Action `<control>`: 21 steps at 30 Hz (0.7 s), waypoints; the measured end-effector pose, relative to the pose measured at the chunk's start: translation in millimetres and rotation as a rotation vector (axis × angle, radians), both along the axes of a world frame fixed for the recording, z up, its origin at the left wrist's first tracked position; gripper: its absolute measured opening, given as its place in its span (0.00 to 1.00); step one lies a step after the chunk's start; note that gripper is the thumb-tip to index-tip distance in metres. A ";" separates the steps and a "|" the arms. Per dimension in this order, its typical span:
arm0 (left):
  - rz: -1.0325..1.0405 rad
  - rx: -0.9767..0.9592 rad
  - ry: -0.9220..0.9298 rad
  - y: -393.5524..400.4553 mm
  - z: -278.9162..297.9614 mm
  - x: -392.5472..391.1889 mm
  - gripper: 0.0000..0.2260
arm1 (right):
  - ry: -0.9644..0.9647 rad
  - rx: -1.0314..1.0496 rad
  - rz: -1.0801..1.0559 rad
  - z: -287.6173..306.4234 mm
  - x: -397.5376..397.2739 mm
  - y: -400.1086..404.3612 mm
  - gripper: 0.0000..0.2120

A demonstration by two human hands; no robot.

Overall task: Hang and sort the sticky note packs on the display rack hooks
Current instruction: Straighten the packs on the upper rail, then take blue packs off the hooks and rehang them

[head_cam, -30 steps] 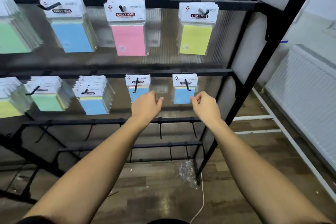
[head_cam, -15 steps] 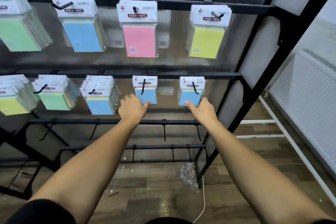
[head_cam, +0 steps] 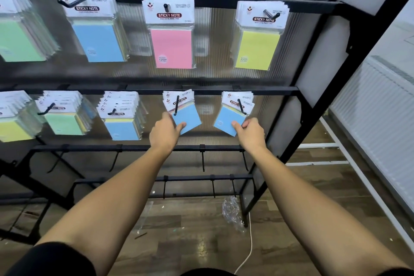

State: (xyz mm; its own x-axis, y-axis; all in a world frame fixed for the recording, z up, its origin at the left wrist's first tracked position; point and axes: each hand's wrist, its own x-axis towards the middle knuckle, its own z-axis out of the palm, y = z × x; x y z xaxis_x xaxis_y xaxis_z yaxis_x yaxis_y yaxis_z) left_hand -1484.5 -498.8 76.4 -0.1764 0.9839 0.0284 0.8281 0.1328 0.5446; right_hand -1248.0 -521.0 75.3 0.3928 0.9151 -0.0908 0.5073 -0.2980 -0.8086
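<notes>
Two small blue sticky note packs hang on the second rail of the black display rack (head_cam: 318, 101). My left hand (head_cam: 164, 133) pinches the lower corner of the left pack (head_cam: 187, 116), which is tilted on its hook. My right hand (head_cam: 249, 132) grips the bottom of the right pack (head_cam: 231, 119), also swung askew on its hook. Each hook carries more packs behind the front one.
The top rail holds green, blue (head_cam: 98, 40), pink (head_cam: 171, 48) and yellow (head_cam: 257, 48) large packs. Further left on the second rail hang yellow, green (head_cam: 65, 122) and blue (head_cam: 122, 129) stacks. Bare hooks (head_cam: 202, 159) line the two lower rails. Plastic wrap (head_cam: 233, 210) and a white cable lie on the floor.
Both hands rose from just under the two blue packs and took hold of their lower edges. The packs now hang tilted instead of straight.
</notes>
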 end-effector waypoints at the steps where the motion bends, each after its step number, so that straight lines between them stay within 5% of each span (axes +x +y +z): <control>1: -0.003 0.010 -0.025 -3.1 -1.2 0.2 0.19 | 0.037 0.017 -0.003 -3.0 -0.1 -1.2 0.14; 21: -0.062 0.237 -0.280 -121.6 3.2 -7.9 0.14 | 0.053 0.415 0.094 9.9 -4.2 -106.4 0.17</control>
State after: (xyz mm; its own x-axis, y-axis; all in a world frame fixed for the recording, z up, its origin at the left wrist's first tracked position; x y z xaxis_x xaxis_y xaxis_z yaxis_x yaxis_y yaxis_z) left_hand -1492.4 -620.4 79.7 -0.1503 0.9648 0.2158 0.6450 -0.0697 0.7610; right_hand -1252.2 -627.3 85.2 0.3102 0.9099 0.2752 0.4714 0.1042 -0.8758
